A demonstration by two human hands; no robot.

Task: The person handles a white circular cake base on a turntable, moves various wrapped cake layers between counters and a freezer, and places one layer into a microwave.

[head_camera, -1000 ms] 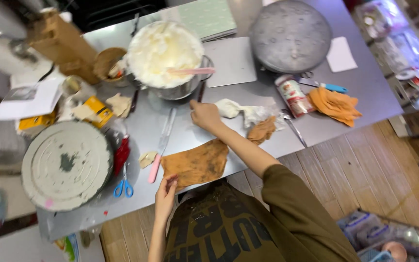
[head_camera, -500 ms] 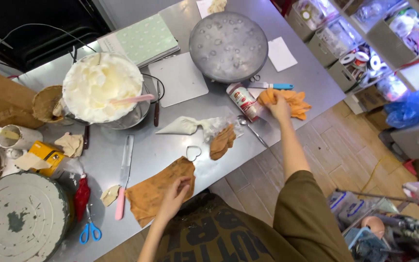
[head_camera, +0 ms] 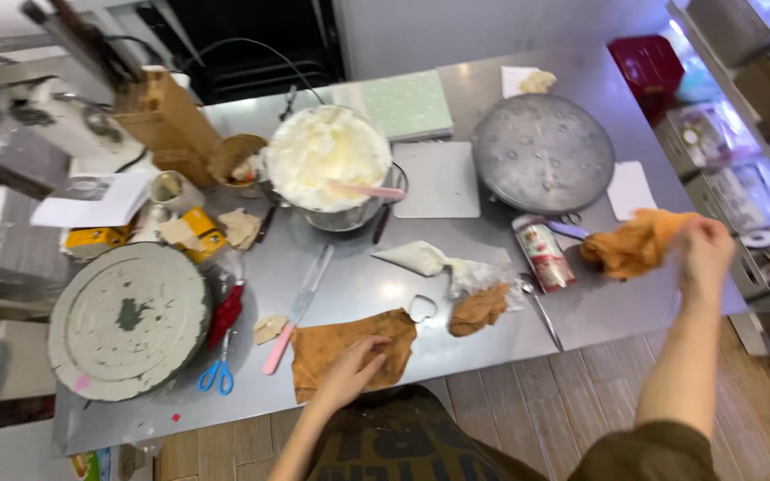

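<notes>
Right hand [head_camera: 704, 254] out at the far right edge of the grey steel desk [head_camera: 456, 294], arm stretched nearly straight, fingers closed around one end of a crumpled orange cloth [head_camera: 634, 242]. Cloth lifted, it seems, rather than lying flat, though blur makes that hard to settle; long axis running left from the hand, toward the red-and-white tin can lying on its side [head_camera: 543, 254] just beside the loose end. Left hand [head_camera: 354, 367] far nearer the body, palm down with fingers spread, resting on a flat brown cloth [head_camera: 349, 349] at the near edge, gripping nothing. Between the two cloths: a small heart-shaped metal cutter [head_camera: 421, 308] and a smaller wadded brown rag [head_camera: 479, 308]. Well apart to the left, a pink-handled spatula knife [head_camera: 298, 307] and blue-handled scissors [head_camera: 218, 375].
</notes>
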